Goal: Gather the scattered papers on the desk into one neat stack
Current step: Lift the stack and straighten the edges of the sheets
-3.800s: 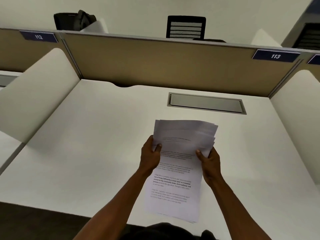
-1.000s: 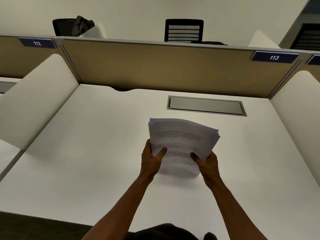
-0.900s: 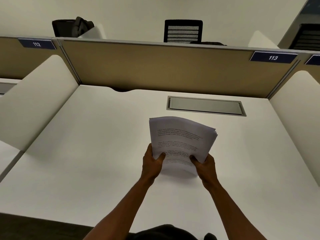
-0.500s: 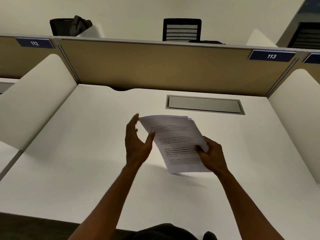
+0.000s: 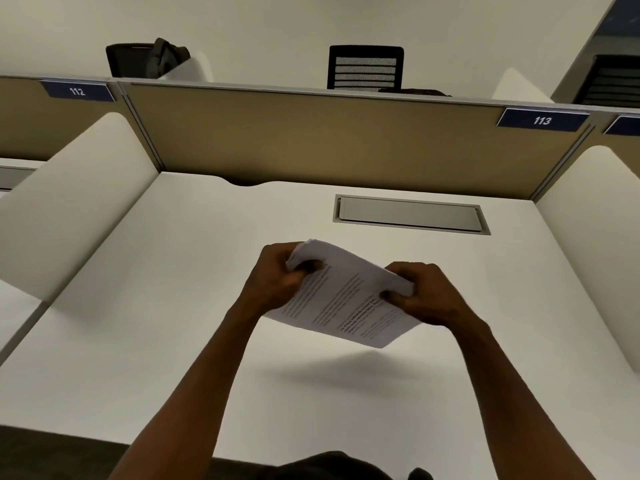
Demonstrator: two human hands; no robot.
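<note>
A stack of printed white papers (image 5: 341,299) hangs in the air above the white desk (image 5: 173,323), turned so its long side runs left to right, and casts a shadow on the desk below. My left hand (image 5: 277,275) grips the stack's upper left corner, thumb on top. At the stack's right end my right hand (image 5: 426,292) grips it, fingers curled around the edge. The sheets look gathered, with edges slightly fanned at the left corner.
A grey cable flap (image 5: 410,214) is set into the desk behind the papers. White side dividers (image 5: 72,199) stand on both sides, and a tan back panel (image 5: 329,140) carries the label 113 (image 5: 542,120). Black chairs (image 5: 365,67) show beyond.
The stack has turned from upright to lying sideways in the air. My left hand, which had let go half a second ago, grips the left corner again. My right hand kept its hold.
</note>
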